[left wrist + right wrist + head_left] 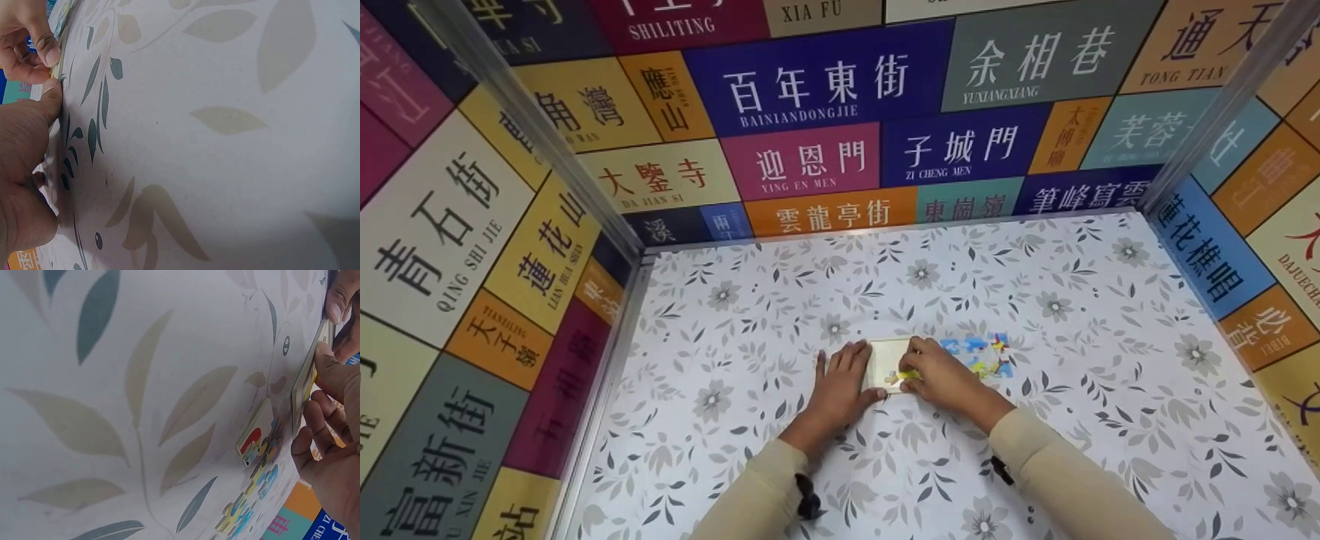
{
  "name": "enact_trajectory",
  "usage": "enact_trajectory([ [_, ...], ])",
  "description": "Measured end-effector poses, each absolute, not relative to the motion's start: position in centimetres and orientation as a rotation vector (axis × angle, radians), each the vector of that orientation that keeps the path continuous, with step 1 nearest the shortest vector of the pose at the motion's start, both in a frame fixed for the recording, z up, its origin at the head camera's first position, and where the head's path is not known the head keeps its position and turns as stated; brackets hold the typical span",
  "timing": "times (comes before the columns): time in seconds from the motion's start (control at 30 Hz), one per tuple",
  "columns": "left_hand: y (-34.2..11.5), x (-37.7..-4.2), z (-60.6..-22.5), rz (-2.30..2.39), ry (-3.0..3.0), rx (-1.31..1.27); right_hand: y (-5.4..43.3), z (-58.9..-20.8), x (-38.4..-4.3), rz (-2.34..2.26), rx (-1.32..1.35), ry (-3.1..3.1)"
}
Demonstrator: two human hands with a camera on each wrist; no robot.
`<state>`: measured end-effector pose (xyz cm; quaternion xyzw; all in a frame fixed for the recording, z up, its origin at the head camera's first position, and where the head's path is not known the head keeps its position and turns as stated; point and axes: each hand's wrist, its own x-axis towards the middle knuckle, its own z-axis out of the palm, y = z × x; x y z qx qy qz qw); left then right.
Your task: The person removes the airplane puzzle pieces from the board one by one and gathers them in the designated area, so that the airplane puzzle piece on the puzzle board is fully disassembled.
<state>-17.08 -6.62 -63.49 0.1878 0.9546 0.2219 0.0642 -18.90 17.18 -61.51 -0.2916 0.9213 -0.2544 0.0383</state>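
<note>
A pale, shallow puzzle board (pixel 891 354) lies flat on the table, partly covered by the right hand. My left hand (pixel 844 386) rests at the board's left side with its fingers extended and its thumb by the near left corner. Over the board's right part, my right hand (pixel 949 379) pinches a yellow jigsaw piece (pixel 911 373) between thumb and fingers, low against the board. Just left of it is another small jigsaw piece (pixel 891 378) near the board's lower edge. Both thumbs meet the board's edge in the left wrist view, where the pinched piece is mostly hidden.
Several loose jigsaw pieces (pixel 979 367), blue, yellow and red, lie right of the board, partly behind the right hand; the right wrist view shows these pieces (pixel 247 495) too. A floral cloth (pixel 780 300) covers the table. Panels with lettering (pixel 817 82) enclose it at the back and sides.
</note>
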Motion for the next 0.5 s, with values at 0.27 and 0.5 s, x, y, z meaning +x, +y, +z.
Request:
enact_trajectory([
  [0.27, -6.57, -17.06, -63.35, 0.683, 2.873, 0.560, 17.10, -61.34, -18.78, -0.785, -0.896, 2.818],
  [0.5, -6.59, -17.11, -63.39, 0.681, 2.875, 0.559, 16.86, -61.19, -18.69, -0.743, -0.907, 2.845],
])
